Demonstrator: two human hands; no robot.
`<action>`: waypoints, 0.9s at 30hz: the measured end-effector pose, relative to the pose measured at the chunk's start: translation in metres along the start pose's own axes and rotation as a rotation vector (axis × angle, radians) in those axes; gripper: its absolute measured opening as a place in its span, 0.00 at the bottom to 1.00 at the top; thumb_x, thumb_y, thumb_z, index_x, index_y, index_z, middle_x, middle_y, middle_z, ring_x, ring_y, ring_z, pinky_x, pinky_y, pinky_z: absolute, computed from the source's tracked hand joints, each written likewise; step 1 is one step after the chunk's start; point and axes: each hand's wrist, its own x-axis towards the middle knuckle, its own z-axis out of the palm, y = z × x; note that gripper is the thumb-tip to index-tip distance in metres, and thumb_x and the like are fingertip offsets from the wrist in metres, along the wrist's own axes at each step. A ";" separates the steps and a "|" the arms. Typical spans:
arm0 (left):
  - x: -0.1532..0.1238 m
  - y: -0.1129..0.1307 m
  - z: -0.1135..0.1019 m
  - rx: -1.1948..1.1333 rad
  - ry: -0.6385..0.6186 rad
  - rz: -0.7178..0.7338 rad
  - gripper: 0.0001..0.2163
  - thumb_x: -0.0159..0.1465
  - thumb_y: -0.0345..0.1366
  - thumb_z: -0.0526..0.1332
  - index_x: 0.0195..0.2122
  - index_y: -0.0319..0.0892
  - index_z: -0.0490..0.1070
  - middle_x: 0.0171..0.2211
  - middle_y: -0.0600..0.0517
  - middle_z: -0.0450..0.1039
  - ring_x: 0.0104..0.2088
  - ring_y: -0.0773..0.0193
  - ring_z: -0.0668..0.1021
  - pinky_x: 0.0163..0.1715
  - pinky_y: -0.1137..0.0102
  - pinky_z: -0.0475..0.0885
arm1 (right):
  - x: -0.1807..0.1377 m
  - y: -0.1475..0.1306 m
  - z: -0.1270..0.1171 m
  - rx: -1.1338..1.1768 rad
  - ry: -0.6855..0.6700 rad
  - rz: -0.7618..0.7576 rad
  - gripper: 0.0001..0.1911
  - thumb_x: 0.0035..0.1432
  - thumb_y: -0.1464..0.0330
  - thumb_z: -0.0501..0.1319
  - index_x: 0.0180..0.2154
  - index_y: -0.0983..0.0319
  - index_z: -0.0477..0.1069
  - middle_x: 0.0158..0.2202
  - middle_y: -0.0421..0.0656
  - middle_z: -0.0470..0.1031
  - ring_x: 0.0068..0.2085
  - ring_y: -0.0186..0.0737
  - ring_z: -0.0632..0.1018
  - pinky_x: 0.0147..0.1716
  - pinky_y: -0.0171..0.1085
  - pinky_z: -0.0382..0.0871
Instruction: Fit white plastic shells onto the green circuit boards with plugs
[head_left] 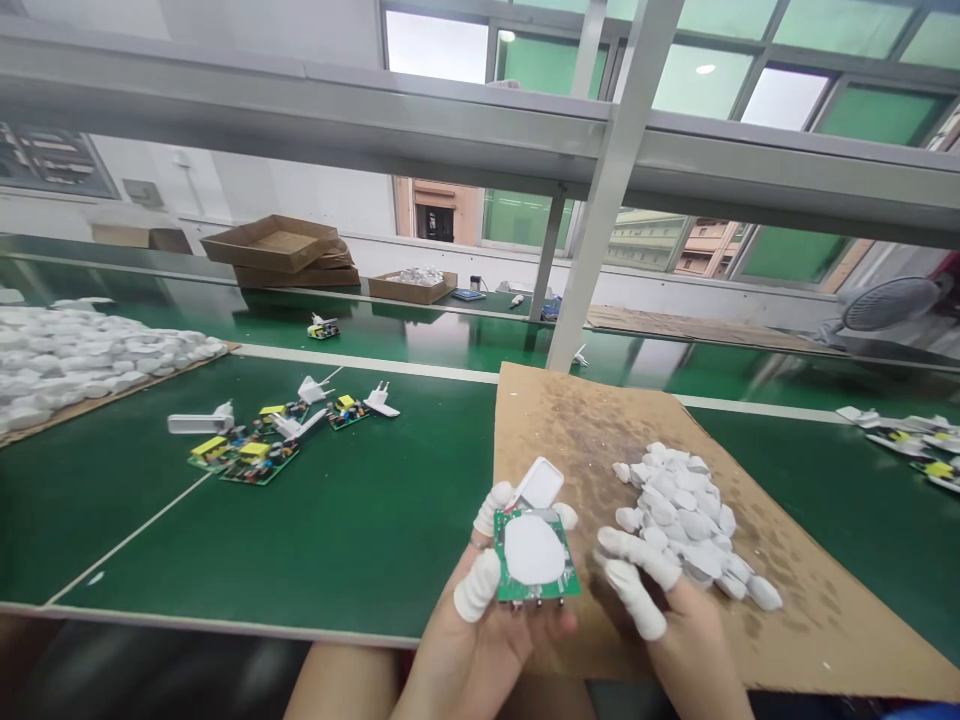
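Note:
My left hand [491,635] holds a green circuit board [501,580] by its edges, with white finger covers on the fingertips. A flattened white putty-like pad [534,550] lies on the board's upper face. Behind the board, a white plastic housing piece [541,482] tilts upward. My right hand [675,605], also wearing white finger covers, hovers to the right of the board over brown cardboard [780,650]. Its fingers are stretched out, and I see nothing held in them. Close beside it is a pile of white putty-like lumps [686,510].
Several circuit boards with white plug housings [255,460] lie on the green bench [360,560] to the left. More white pieces [90,350] cover cardboard at far left. Further boards [919,440] lie at right. A metal post [600,210] rises behind the cardboard.

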 end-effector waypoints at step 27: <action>0.015 0.011 -0.004 0.623 0.301 0.033 0.18 0.43 0.33 0.65 0.37 0.38 0.67 0.34 0.49 0.70 0.33 0.65 0.71 0.31 0.75 0.65 | 0.003 -0.043 0.035 0.240 -0.201 0.008 0.16 0.51 0.65 0.49 0.43 0.62 0.62 0.40 0.46 0.63 0.43 0.37 0.67 0.40 0.33 0.64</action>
